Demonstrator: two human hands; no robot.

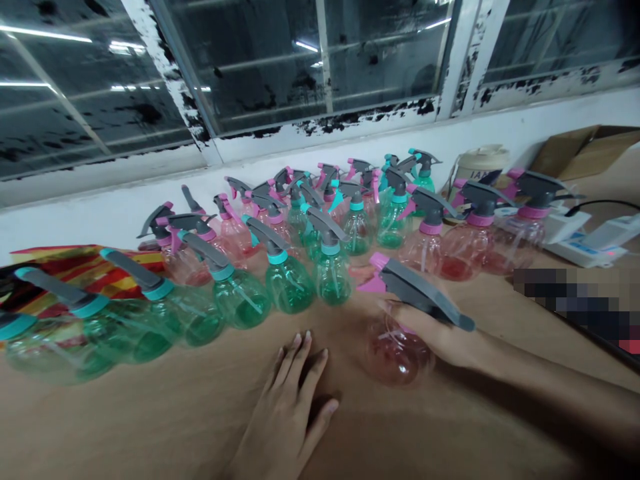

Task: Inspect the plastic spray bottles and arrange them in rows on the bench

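My right hand [430,330] is wrapped round the neck of a pink spray bottle [395,353] with a grey trigger head, which stands on the brown table [150,427]. My left hand [287,413] lies flat on the table just left of that bottle, fingers stretched out and holding nothing. Behind both hands stand several green spray bottles [289,283] and pink spray bottles [467,247] in rows.
A white wall and a window run along the table's far edge. A red and yellow cloth [75,270] lies at the left. At the right are a white power strip [590,237], a cream container [480,163] and a cardboard box [585,150].
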